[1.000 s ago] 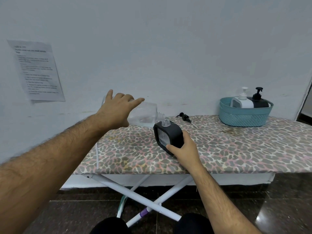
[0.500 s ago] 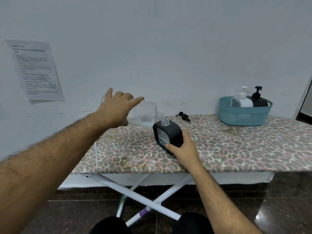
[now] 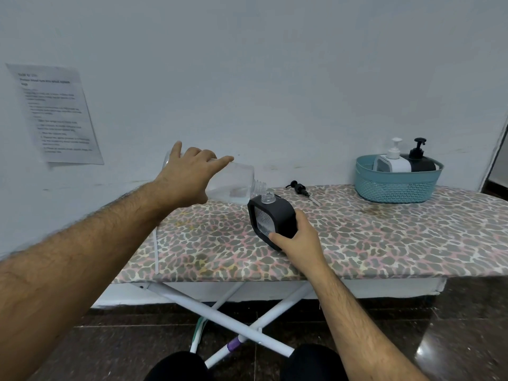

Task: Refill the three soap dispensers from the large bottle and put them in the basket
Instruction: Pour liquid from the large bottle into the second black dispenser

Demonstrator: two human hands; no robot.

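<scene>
The left hand (image 3: pixel 189 177) grips a clear plastic large bottle (image 3: pixel 233 185) tipped sideways, its threaded neck over the open dispenser (image 3: pixel 272 218), a rounded matte-black block on the leopard-print surface (image 3: pixel 384 235), held by the right hand (image 3: pixel 298 242). Farther right, a teal woven-plastic basket (image 3: pixel 395 185) holds two dispensers.

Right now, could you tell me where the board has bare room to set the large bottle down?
Free: the cover between the black dispenser and the teal basket, and the left end below the large bottle. Crowded: the back edge by the loose pump.
</scene>
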